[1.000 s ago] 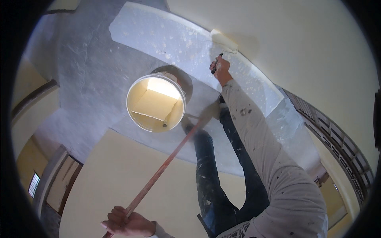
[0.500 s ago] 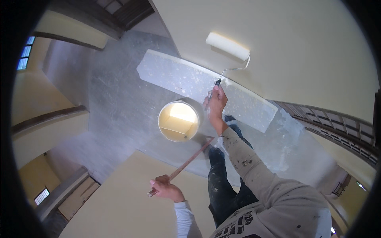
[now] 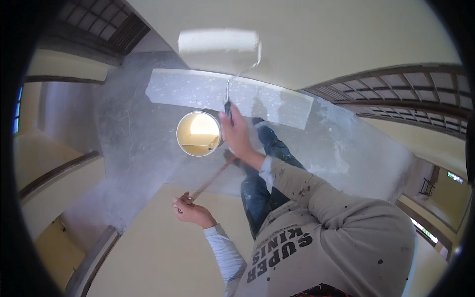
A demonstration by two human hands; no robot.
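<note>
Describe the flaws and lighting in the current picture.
Head view: black corners, and the barred grille bows with fisheye distortion; head view: the paint roller and right hand look softly smeared, probably by motion; head view: the bucket has a bright patch inside, while shadows darken the pale sheet.

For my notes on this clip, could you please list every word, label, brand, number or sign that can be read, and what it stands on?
Shirt: large, dark block capitals across the front; legible, but I won't copy out the wording.
Shirt, beside those capitals: a finer line of print, too small to read.
Roller, bucket, stick: no lettering visible.
</note>
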